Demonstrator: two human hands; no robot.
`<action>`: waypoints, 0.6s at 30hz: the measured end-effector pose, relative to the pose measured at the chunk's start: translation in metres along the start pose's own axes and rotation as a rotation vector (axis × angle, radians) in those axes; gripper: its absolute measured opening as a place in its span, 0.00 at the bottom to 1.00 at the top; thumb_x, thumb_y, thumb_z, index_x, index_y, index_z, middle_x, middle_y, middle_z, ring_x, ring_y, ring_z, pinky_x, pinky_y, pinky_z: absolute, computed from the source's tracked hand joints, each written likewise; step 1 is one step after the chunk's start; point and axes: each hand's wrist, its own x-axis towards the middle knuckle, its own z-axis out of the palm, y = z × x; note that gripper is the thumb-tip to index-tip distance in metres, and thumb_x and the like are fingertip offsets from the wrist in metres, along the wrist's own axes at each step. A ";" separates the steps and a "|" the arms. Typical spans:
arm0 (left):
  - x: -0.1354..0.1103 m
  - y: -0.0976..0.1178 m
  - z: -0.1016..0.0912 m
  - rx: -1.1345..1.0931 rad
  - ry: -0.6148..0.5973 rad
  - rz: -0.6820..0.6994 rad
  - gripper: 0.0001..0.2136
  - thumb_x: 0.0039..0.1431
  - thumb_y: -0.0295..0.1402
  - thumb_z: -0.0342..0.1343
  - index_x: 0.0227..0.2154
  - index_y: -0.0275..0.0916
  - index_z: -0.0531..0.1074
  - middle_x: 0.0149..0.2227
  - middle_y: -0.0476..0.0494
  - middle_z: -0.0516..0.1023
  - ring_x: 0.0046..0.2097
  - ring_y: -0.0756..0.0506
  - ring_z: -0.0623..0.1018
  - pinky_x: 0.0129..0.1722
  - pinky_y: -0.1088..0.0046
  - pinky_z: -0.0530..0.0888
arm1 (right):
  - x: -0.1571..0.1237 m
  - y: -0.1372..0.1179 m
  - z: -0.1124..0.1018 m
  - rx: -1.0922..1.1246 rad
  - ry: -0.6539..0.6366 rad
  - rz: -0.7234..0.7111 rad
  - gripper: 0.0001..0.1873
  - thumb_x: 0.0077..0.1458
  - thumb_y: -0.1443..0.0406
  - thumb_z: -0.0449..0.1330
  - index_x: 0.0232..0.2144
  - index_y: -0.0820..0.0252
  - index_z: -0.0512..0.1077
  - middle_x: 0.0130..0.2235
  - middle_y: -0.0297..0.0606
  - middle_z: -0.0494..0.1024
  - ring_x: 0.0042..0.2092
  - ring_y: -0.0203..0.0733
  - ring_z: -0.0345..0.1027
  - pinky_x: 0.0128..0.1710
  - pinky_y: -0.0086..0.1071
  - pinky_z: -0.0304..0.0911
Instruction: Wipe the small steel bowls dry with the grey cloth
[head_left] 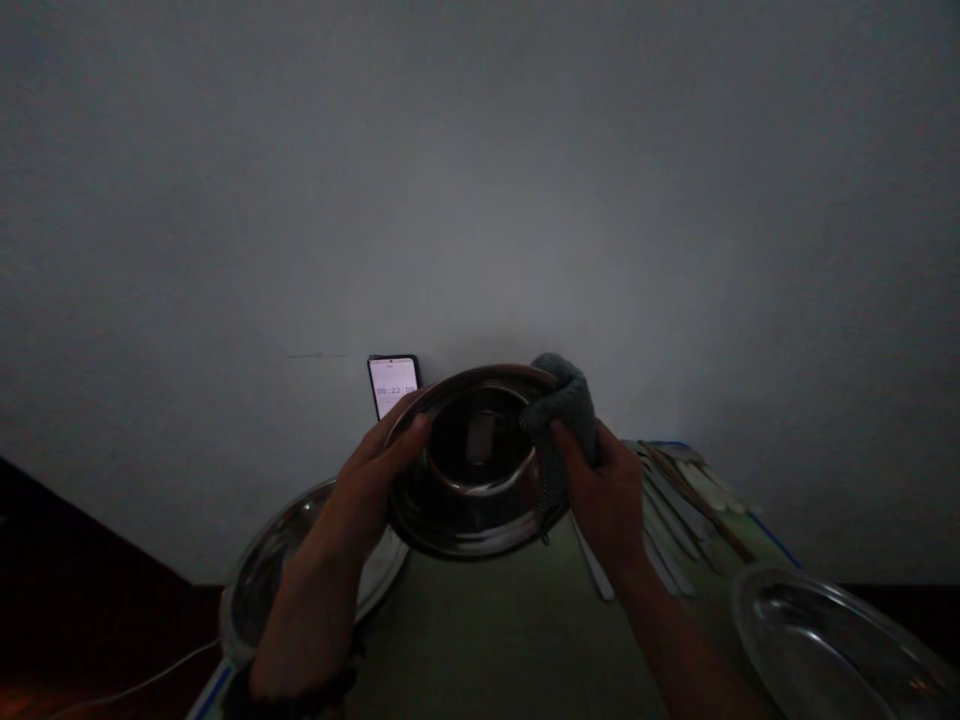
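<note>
I hold a shiny steel bowl (474, 500) tilted toward me above the table. My left hand (371, 480) grips its left rim, thumb over the edge. At the right rim, my right hand (600, 490) is closed on a grey cloth (564, 410) that drapes over the bowl's edge and down its side.
A phone (393, 384) with a lit timer screen leans on the wall behind the bowl. One steel plate (262, 570) lies at the left, another steel plate (832, 640) at the right. Several utensils (679, 500) lie on the greenish table (495, 640). A white cable (135, 685) runs at lower left.
</note>
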 end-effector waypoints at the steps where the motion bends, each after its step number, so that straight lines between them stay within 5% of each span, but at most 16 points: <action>1: 0.001 -0.003 0.004 -0.018 0.067 0.036 0.21 0.55 0.43 0.58 0.50 0.42 0.72 0.48 0.43 0.78 0.54 0.37 0.73 0.56 0.61 0.67 | -0.004 0.003 0.007 0.068 0.004 0.057 0.21 0.52 0.49 0.56 0.28 0.62 0.72 0.23 0.32 0.71 0.27 0.35 0.61 0.25 0.27 0.56; 6: 0.005 -0.016 0.036 0.021 0.372 0.278 0.25 0.61 0.42 0.51 0.60 0.52 0.55 0.61 0.49 0.65 0.62 0.44 0.64 0.61 0.64 0.61 | -0.019 0.021 0.033 0.306 -0.155 0.387 0.27 0.50 0.45 0.55 0.29 0.65 0.73 0.26 0.39 0.75 0.28 0.38 0.65 0.26 0.30 0.59; 9: 0.007 -0.016 0.039 0.047 0.278 0.239 0.30 0.56 0.40 0.57 0.61 0.49 0.55 0.61 0.45 0.65 0.61 0.41 0.65 0.60 0.62 0.61 | -0.015 0.031 0.031 0.353 -0.194 0.434 0.26 0.47 0.45 0.58 0.30 0.65 0.74 0.26 0.39 0.76 0.26 0.38 0.65 0.24 0.30 0.58; 14: 0.008 -0.001 0.011 -0.102 0.081 -0.076 0.24 0.49 0.40 0.60 0.50 0.41 0.72 0.47 0.39 0.79 0.50 0.34 0.76 0.46 0.60 0.75 | 0.011 0.031 0.000 0.123 -0.302 0.220 0.21 0.50 0.51 0.58 0.32 0.64 0.76 0.27 0.39 0.78 0.29 0.41 0.69 0.27 0.31 0.60; 18: 0.005 0.002 -0.001 -0.009 -0.001 -0.119 0.20 0.51 0.36 0.61 0.49 0.44 0.74 0.54 0.41 0.74 0.52 0.37 0.75 0.46 0.67 0.74 | 0.013 0.016 -0.013 -0.149 -0.395 -0.048 0.14 0.53 0.57 0.57 0.30 0.62 0.76 0.26 0.36 0.77 0.28 0.39 0.67 0.27 0.30 0.56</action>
